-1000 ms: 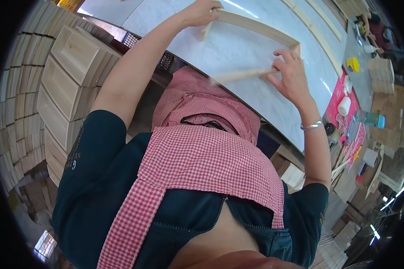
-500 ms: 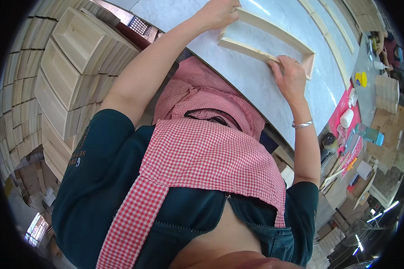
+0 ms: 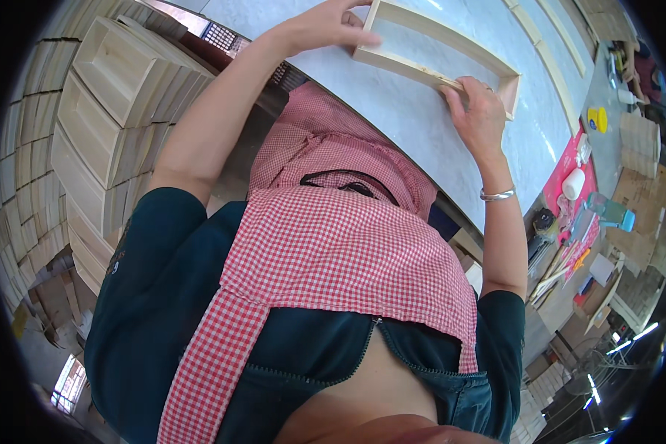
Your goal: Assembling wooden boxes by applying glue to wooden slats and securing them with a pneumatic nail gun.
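Observation:
A shallow rectangular frame of pale wood (image 3: 445, 31) lies on the marbled white tabletop (image 3: 414, 111), its long sides slanting down to the right. My right hand (image 3: 482, 118) grips the near long side close to the right end, fingers over the top edge and thumb on the outer face. At the opposite end, my left hand (image 3: 325, 28) has its thumb and forefinger spread along the short end piece. The thumb, slightly blurred, reaches over the near left corner, while the forefinger is by the far one. The other left fingers are bent outside the frame.
Long pale wood strips (image 3: 544, 63) lie toward the table's far right. Tall stacks of wooden trays (image 3: 115, 70) rise at my left. Beyond the right edge are a white bottle (image 3: 573, 184), a clear blue-capped bottle (image 3: 607, 213), a yellow container (image 3: 597, 119) and another person (image 3: 644, 70).
My left hand has slid left and nearer along the frame's end, its thumb now stretched out. The frame has shifted slightly up in view. My right hand keeps its grip.

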Tool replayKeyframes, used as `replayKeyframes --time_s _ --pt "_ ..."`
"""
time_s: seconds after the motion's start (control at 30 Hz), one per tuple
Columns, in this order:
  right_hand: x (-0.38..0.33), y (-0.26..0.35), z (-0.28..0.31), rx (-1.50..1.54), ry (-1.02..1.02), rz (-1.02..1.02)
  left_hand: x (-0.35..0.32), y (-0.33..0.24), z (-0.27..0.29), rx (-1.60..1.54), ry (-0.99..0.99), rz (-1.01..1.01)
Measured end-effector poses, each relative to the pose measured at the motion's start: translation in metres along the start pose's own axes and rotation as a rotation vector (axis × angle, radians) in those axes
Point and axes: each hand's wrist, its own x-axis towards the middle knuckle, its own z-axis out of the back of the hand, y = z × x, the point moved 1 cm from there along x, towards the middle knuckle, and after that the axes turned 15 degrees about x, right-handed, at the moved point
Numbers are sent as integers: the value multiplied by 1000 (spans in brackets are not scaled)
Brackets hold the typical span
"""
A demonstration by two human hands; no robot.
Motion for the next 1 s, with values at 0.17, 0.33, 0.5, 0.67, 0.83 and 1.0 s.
replayKeyframes --time_s 0.17,0.33,0.5,0.67,0.83,1.0 --pt "1 4 -3 16 8 2 -21 5 0 -23 223 -45" --pt "16 28 -24 7 -103 220 -18 5 3 17 160 -39" --pt "58 87 -69 -13 -318 175 -16 10 2 84 61 -123" --pt "70 92 -92 14 -392 48 -30 -4 2 111 -113 -268" --pt "66 94 -88 57 -311 58 -29 7 -9 90 -252 -374" --pt "116 101 -54 483 -56 92 -39 2 4 -53 -145 -274"
